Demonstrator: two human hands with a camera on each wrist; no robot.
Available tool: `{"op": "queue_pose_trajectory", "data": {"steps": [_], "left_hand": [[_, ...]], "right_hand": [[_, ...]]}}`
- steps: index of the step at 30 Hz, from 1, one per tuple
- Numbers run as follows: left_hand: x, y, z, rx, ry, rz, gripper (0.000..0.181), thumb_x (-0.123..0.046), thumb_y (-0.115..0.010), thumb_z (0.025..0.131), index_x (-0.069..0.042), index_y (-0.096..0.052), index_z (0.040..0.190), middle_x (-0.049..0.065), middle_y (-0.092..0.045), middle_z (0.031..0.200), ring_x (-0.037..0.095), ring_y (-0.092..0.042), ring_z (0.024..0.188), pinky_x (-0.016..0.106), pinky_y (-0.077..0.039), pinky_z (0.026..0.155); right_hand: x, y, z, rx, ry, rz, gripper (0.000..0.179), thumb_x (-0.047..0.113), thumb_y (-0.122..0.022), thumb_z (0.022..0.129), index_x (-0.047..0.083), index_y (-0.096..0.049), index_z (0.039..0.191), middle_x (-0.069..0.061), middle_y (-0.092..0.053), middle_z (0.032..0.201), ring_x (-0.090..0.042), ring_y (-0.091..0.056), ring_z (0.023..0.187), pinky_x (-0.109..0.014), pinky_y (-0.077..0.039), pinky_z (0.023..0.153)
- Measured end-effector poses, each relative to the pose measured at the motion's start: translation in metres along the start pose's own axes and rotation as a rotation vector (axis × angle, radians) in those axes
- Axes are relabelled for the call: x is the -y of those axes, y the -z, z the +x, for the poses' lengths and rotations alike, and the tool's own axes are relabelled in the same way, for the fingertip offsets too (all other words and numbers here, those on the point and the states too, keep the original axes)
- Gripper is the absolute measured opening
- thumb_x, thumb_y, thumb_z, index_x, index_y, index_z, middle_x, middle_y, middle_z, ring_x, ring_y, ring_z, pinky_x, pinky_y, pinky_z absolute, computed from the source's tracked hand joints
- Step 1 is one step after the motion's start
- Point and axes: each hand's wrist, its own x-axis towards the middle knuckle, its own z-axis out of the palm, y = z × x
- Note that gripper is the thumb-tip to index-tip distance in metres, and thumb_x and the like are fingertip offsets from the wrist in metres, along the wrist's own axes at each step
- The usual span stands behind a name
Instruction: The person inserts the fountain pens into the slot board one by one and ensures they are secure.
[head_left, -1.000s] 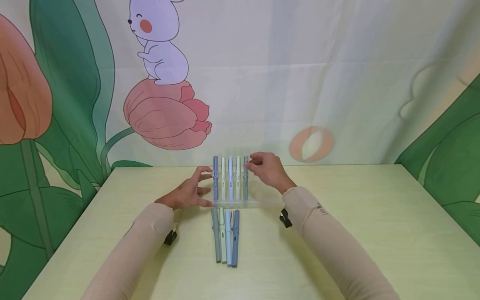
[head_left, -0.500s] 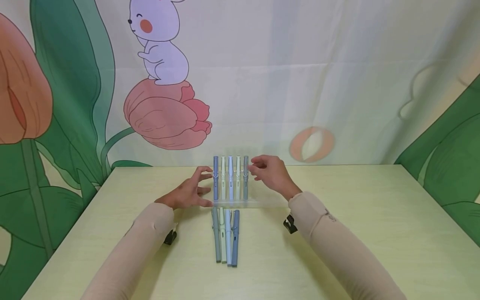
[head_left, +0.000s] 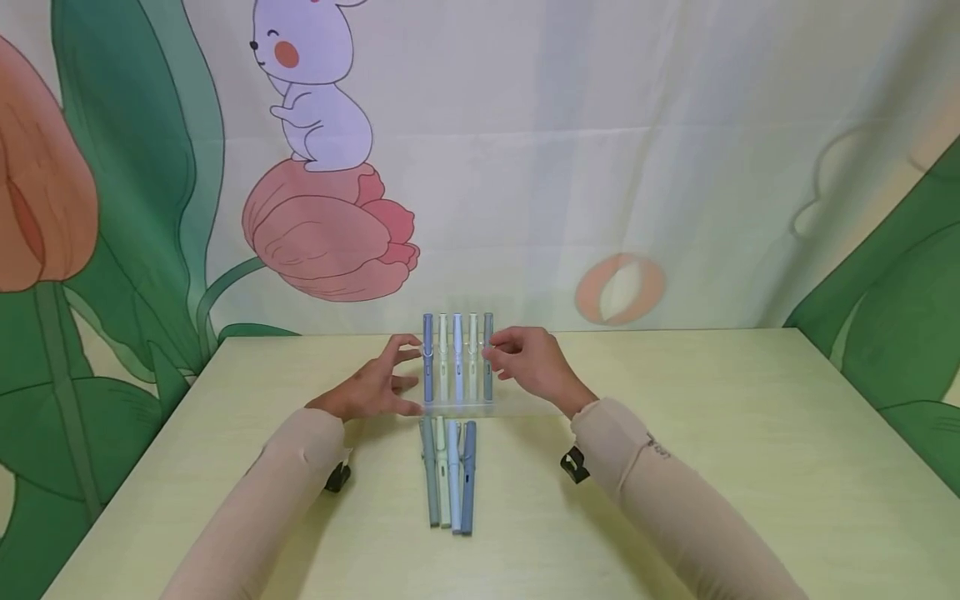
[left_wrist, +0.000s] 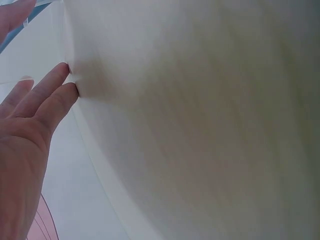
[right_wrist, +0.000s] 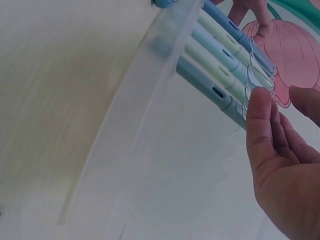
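Several capped pens stand upright in a row in a clear pen stand [right_wrist: 135, 105]. They run from a blue-violet pen [head_left: 428, 358] at the left to a grey-green pen [head_left: 488, 385] at the right. My left hand [head_left: 371, 387] is spread at the stand's left end; in the left wrist view its extended fingers [left_wrist: 57, 97] reach the tabletop. Beside the grey-green pen, my right hand [head_left: 532, 358] has its fingertips at the cap. In the right wrist view the fingers [right_wrist: 260, 112] hide that cap, with a gap between thumb and forefinger.
More pens lie side by side in front of the stand, among them a light blue pen [head_left: 454, 479] and a dark blue pen [head_left: 468, 479]. Behind the pale wooden table [head_left: 712, 433] hangs a printed curtain [head_left: 495, 167].
My right hand drew back slightly from the rightmost pen, then came down and left to its cap. The left hand stays at the stand's left end. The view shifted slightly.
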Motion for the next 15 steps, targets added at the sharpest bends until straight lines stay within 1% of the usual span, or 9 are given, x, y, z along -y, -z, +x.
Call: {"op": "queue_pose_trajectory", "data": {"steps": [5, 11, 14, 15], "left_hand": [[0.001, 0.0, 0.0, 0.0, -0.002, -0.004, 0.099, 0.001, -0.083, 0.078, -0.036, -0.017, 0.143, 0.013, -0.019, 0.164, 0.043, -0.04, 0.139, 0.053, -0.046, 0.103], [0.001, 0.0, -0.001, -0.001, 0.002, -0.009, 0.099, 0.002, -0.083, 0.078, -0.035, -0.017, 0.142, 0.013, -0.019, 0.164, 0.044, -0.04, 0.139, 0.053, -0.046, 0.103], [0.0, 0.0, -0.002, -0.001, 0.0, -0.009, 0.099, 0.002, -0.083, 0.078, -0.036, -0.017, 0.142, 0.013, -0.018, 0.164, 0.044, -0.04, 0.139, 0.053, -0.046, 0.102], [0.001, 0.0, -0.002, -0.001, -0.002, -0.01, 0.099, 0.002, -0.083, 0.079, -0.035, -0.017, 0.142, 0.013, -0.018, 0.164, 0.044, -0.039, 0.139, 0.053, -0.046, 0.103]], "right_hand": [[-0.001, -0.007, -0.005, 0.004, -0.014, 0.013, 0.027, 0.015, -0.07, 0.095, -0.004, -0.068, 0.114, -0.017, -0.072, 0.099, -0.031, -0.071, 0.082, -0.043, -0.06, 0.08], [-0.005, -0.014, -0.013, 0.012, -0.044, -0.003, 0.027, 0.016, -0.071, 0.094, -0.001, -0.069, 0.115, -0.014, -0.073, 0.097, -0.03, -0.072, 0.082, -0.035, -0.06, 0.077], [-0.008, -0.017, -0.016, 0.017, -0.049, -0.003, 0.027, 0.015, -0.072, 0.094, -0.001, -0.069, 0.115, -0.012, -0.073, 0.095, -0.026, -0.072, 0.078, -0.034, -0.06, 0.076], [-0.008, -0.018, -0.017, 0.019, -0.053, -0.001, 0.027, 0.015, -0.072, 0.093, -0.001, -0.069, 0.114, -0.012, -0.073, 0.095, -0.024, -0.072, 0.076, -0.035, -0.06, 0.076]]}}
